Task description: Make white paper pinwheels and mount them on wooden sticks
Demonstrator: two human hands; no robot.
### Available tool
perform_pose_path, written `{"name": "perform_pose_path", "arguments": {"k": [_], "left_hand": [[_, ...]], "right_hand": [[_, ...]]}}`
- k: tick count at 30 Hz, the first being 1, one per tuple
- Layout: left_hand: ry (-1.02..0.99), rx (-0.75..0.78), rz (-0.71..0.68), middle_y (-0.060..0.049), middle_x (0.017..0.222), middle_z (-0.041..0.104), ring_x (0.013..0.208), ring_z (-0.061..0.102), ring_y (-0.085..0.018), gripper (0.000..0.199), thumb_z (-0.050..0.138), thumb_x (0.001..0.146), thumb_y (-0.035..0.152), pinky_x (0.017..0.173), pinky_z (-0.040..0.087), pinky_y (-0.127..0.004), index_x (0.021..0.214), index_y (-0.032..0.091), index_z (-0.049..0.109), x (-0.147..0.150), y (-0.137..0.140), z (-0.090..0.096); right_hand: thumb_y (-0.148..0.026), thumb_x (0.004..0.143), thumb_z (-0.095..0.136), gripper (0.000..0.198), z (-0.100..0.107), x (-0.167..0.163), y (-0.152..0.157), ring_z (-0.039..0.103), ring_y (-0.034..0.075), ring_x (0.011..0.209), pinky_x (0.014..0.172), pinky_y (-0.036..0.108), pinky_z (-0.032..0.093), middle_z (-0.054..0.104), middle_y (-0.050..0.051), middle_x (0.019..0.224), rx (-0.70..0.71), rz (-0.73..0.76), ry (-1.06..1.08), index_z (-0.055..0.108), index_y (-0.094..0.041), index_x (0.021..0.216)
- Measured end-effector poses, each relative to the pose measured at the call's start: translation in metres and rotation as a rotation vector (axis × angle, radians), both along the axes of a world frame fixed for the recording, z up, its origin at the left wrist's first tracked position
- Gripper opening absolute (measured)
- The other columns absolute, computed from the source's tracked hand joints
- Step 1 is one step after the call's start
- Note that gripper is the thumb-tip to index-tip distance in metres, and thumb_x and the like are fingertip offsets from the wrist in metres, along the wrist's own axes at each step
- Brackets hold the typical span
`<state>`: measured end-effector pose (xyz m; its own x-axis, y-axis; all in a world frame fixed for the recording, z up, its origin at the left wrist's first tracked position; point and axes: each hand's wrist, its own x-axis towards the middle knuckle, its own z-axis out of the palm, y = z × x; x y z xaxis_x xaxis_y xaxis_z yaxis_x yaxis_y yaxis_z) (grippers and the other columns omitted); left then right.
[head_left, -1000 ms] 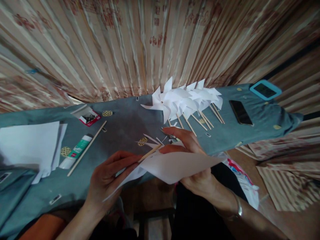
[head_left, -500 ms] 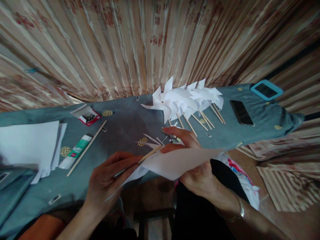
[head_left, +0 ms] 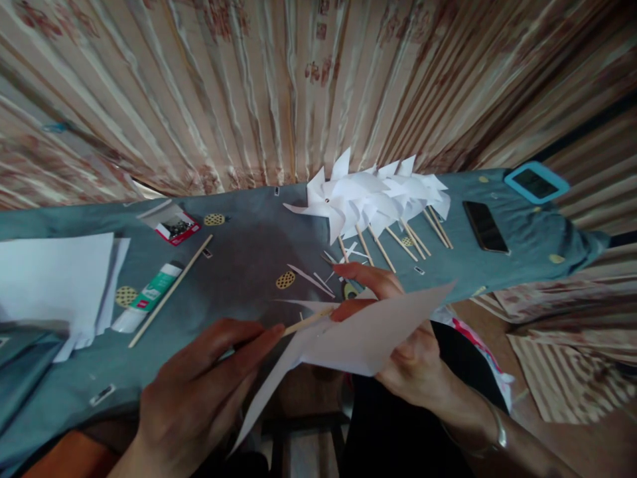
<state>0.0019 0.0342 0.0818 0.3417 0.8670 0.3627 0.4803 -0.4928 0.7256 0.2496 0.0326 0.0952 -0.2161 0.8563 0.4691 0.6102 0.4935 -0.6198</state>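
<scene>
The white paper pinwheel (head_left: 343,345) is up between the two hands, over the near edge of the tabletop (head_left: 243,262). The left hand (head_left: 199,385) pinches its wooden stick (head_left: 306,322) near the fingertips; the right hand (head_left: 415,358) grips from the other side, its hold partly hidden behind a broad blade.

It looks feather-light, and I'd expect the blades to crease if squeezed. The stick seems the stiff, safe place to take hold, dry and unlikely to slip; at the paper, only the folded middle looks firm. The blades are smooth, curved and pointed, one drooping beside the left hand.

Just beyond the right hand lie thin paper scraps (head_left: 311,280), and farther off a row of overlapping pinwheels (head_left: 368,199), sticks pointing back. Left of the left hand are a smooth glue tube (head_left: 152,295), a straight loose stick (head_left: 172,290) and flat paper sheets (head_left: 54,272). Soft, patterned cloth covers everything underneath.
</scene>
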Motion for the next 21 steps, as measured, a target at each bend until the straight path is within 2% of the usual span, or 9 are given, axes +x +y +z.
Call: {"name": "perform_pose_path", "arguments": {"k": [4, 8, 12, 15, 19, 21], "left_hand": [[-0.01, -0.011, -0.031, 0.0, 0.103, 0.069, 0.088, 0.067, -0.015, 0.035, 0.048, 0.096, 0.038, 0.082, 0.053, -0.021, 0.127, 0.044, 0.062, -0.003, -0.007, -0.002], [-0.03, -0.04, -0.037, 0.0, 0.104, 0.07, 0.087, 0.067, -0.014, 0.034, 0.044, 0.097, 0.04, 0.079, 0.054, -0.019, 0.126, 0.044, 0.063, -0.003, -0.012, -0.002], [-0.007, -0.045, -0.029, 0.001, 0.104, 0.071, 0.087, 0.067, -0.013, 0.037, 0.045, 0.098, 0.031, 0.078, 0.055, -0.018, 0.129, 0.045, 0.059, -0.004, -0.014, -0.005], [0.014, -0.05, -0.024, 0.001, 0.103, 0.072, 0.089, 0.068, -0.015, 0.045, 0.05, 0.095, 0.021, 0.079, 0.055, -0.021, 0.132, 0.045, 0.056, -0.006, -0.013, -0.006], [0.006, -0.09, -0.064, 0.0, 0.105, 0.072, 0.092, 0.067, -0.015, 0.046, 0.049, 0.094, 0.021, 0.082, 0.055, -0.02, 0.133, 0.044, 0.055, -0.007, -0.011, -0.002], [-0.003, -0.084, -0.068, -0.001, 0.105, 0.071, 0.092, 0.067, -0.016, 0.045, 0.048, 0.095, 0.023, 0.083, 0.055, -0.02, 0.134, 0.043, 0.056, -0.008, -0.012, -0.005]], "right_hand": [[-0.028, 0.087, 0.054, 0.016, 0.0, 0.004, -0.007, 0.058, 0.03, 0.113, 0.088, 0.047, 0.054, 0.057, 0.005, 0.131, -0.014, -0.025, -0.091, 0.065, -0.028, 0.098], [-0.025, 0.087, 0.053, 0.018, 0.004, 0.004, -0.011, 0.059, 0.031, 0.114, 0.084, 0.045, 0.057, 0.057, 0.007, 0.131, -0.028, -0.024, -0.114, 0.064, -0.027, 0.101], [-0.02, 0.087, 0.052, 0.023, 0.006, 0.002, -0.011, 0.059, 0.03, 0.118, 0.084, 0.042, 0.058, 0.06, 0.005, 0.128, -0.056, 0.055, -0.096, 0.059, -0.027, 0.107], [-0.018, 0.087, 0.052, 0.023, 0.004, 0.001, -0.009, 0.058, 0.028, 0.12, 0.092, 0.043, 0.056, 0.058, 0.005, 0.133, -0.015, 0.045, -0.071, 0.058, -0.026, 0.108], [-0.015, 0.085, 0.057, 0.036, 0.001, 0.0, -0.007, 0.057, 0.03, 0.12, 0.095, 0.047, 0.054, 0.057, 0.008, 0.135, 0.057, 0.052, -0.052, 0.058, -0.026, 0.119], [-0.013, 0.084, 0.06, 0.045, 0.0, 0.0, -0.007, 0.057, 0.031, 0.12, 0.095, 0.049, 0.054, 0.057, 0.01, 0.135, 0.056, 0.077, -0.042, 0.055, -0.026, 0.127]]}}
